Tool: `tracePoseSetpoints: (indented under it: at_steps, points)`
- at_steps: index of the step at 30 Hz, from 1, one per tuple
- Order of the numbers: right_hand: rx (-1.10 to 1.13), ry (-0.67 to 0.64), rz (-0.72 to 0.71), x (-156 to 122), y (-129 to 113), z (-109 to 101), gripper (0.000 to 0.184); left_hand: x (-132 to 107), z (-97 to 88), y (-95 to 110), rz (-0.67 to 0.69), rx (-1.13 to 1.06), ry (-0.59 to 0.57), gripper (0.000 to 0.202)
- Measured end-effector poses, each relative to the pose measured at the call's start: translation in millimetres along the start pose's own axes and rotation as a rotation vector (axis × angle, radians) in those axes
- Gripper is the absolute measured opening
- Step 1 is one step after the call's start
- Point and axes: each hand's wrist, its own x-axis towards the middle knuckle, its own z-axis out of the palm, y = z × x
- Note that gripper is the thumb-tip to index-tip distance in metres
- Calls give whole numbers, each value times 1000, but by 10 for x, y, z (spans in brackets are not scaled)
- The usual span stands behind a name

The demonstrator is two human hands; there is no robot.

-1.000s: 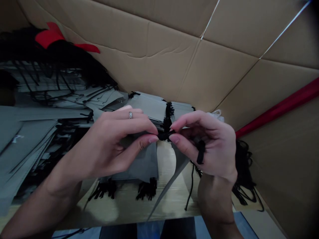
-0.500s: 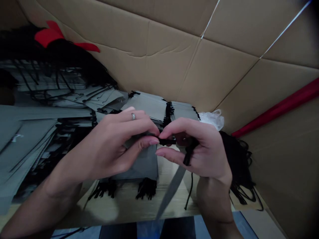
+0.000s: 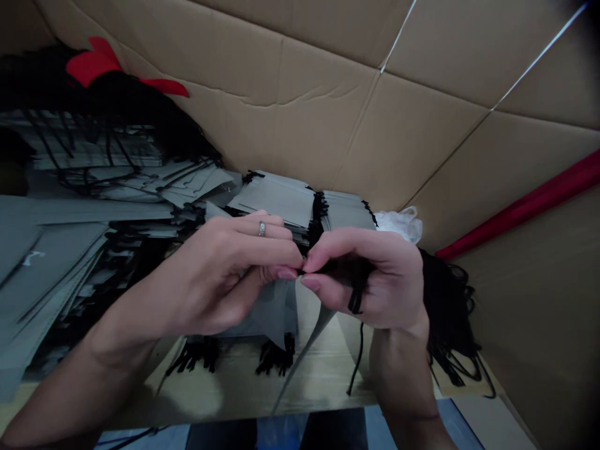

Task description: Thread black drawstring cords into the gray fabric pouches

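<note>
My left hand (image 3: 220, 275), with a ring on one finger, pinches a black cord (image 3: 358, 290) at its fingertips. Right beside it, thumb and forefinger of my right hand (image 3: 382, 275) close on the same spot, and cord ends hang inside its curled palm. A thin grey fabric piece (image 3: 316, 331) hangs edge-on below the hands. The fingers hide most of how cord and fabric meet. Under the hands lies a stack of grey fabric pieces (image 3: 234, 328) with black cord ends along its near edge.
More grey stacks (image 3: 276, 194) with black cords stand along the cardboard wall (image 3: 304, 81) and at left. Black cords with a red strip (image 3: 96, 67) are heaped at upper left. To the right are a clear plastic bag (image 3: 403, 224) and a bundle of black cords (image 3: 445, 300).
My fingertips have come together, and my right thumb now closes against the forefinger on the cord. The cord stretch between the hands is mostly covered. The hanging grey fabric has shifted slightly left.
</note>
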Motion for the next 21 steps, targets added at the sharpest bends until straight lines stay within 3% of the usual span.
tracePoseSetpoints:
  at_steps: [9, 14, 19, 21]
  points:
    - [281, 129, -79, -27, 97, 212, 19, -23, -22, -1, -66, -395, -13, 24]
    - [243, 92, 70, -9, 34, 110, 19, -28, -43, 39, -105, -151, 36, 16]
    - [96, 92, 275, -69, -90, -22, 44, -13, -7, -5, -92, 54, 169, 8]
    - [90, 104, 323, -91, -111, -47, 41, -13, 19, -45, -69, 72, 187, 8]
